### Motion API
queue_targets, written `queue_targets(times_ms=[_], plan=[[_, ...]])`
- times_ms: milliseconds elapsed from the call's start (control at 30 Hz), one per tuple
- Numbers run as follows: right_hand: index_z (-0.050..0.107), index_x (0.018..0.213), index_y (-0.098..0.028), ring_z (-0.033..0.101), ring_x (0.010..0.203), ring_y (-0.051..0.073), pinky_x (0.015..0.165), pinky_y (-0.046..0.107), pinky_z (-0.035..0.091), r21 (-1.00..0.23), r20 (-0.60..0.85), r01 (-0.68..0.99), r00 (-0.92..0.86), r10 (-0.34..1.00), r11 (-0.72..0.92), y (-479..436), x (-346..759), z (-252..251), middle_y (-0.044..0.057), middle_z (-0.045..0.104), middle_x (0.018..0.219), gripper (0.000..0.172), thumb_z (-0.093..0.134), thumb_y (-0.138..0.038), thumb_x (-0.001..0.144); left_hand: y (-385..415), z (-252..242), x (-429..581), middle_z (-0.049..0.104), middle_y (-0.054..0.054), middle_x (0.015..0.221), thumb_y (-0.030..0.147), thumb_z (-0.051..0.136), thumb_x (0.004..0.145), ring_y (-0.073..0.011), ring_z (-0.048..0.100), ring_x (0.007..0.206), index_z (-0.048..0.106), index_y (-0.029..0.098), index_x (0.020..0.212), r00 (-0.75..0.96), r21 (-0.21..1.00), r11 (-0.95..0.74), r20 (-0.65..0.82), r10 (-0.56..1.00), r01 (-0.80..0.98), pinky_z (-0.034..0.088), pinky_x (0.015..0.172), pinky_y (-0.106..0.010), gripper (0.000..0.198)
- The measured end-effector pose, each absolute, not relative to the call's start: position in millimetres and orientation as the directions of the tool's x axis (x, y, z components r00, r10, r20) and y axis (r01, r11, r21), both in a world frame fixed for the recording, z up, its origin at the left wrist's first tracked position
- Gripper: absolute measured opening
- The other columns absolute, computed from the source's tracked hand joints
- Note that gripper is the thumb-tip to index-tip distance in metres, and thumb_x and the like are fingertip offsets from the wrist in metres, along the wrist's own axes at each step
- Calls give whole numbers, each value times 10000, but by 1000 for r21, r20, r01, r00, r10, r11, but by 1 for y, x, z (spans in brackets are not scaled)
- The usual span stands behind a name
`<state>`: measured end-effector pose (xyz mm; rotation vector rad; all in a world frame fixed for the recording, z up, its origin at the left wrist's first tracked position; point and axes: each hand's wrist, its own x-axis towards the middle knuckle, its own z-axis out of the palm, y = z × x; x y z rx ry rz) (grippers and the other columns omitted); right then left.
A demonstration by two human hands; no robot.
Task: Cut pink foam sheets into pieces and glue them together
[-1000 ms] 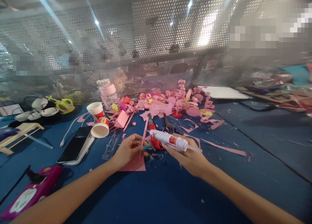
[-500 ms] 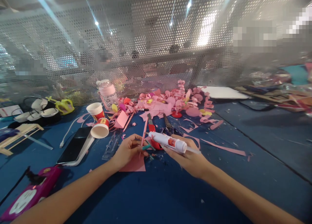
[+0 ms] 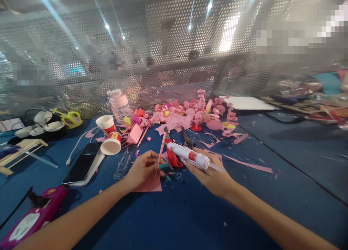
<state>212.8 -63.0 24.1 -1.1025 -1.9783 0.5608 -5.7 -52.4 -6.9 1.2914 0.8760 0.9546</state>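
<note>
My left hand pinches a thin pink paper strip that stands up at a slant from the fingertips. Beneath that hand lies a flat pink paper sheet. In my right hand is a white glue gun with red markings, a clear glue stick jutting from its rear. The gun's tip points left, close beside the strip; whether they touch I cannot tell. Red-handled scissors or a cutter lie on the table behind the gun, partly covered by it.
Pink paper cut-outs and curls are heaped at the back against a perforated metal screen. Leftward are paper cups, a bottle, a phone, a clear ruler and a magenta device with a cable.
The glue gun has shifted very slightly right and down relative to the strip. My left hand keeps its pinch on the strip; the view has moved a little.
</note>
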Motion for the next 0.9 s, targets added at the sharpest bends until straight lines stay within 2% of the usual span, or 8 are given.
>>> queue_targets(times_ms=[200, 400, 700, 900], plan=[[508, 675, -186, 483, 511, 118, 481, 248, 371, -606, 473, 563, -313, 824, 562, -62, 213, 26, 3, 509, 603, 154, 484, -267, 803, -53, -9, -7, 669, -23, 794, 306, 690, 686, -120, 626, 582, 525, 153, 801, 379, 997, 32, 0, 925, -77, 484, 614, -276, 253], [440, 623, -195, 449, 492, 104, 462, 235, 346, -642, 480, 535, -278, 832, 549, -63, 212, 26, -20, 451, 580, 198, 492, -277, 796, -53, -9, -6, 667, -22, 784, 284, 697, 684, -122, 635, 582, 525, 145, 797, 379, 995, 55, -18, 925, -89, 494, 625, -279, 248], [485, 678, -194, 465, 536, 120, 490, 242, 395, -669, 465, 525, -258, 847, 527, -62, 213, 26, 7, 502, 633, 151, 490, -282, 801, -54, -7, -5, 671, -18, 786, 274, 703, 681, -112, 633, 567, 535, 141, 798, 383, 991, 80, -33, 923, -107, 497, 606, -263, 244], [472, 686, -194, 448, 514, 116, 471, 239, 379, -658, 477, 536, -248, 843, 530, -60, 214, 25, -11, 452, 602, 161, 484, -298, 808, -54, -7, -4, 679, -30, 790, 271, 704, 679, -115, 633, 569, 539, 137, 802, 385, 989, 85, -33, 922, -120, 493, 600, -262, 246]])
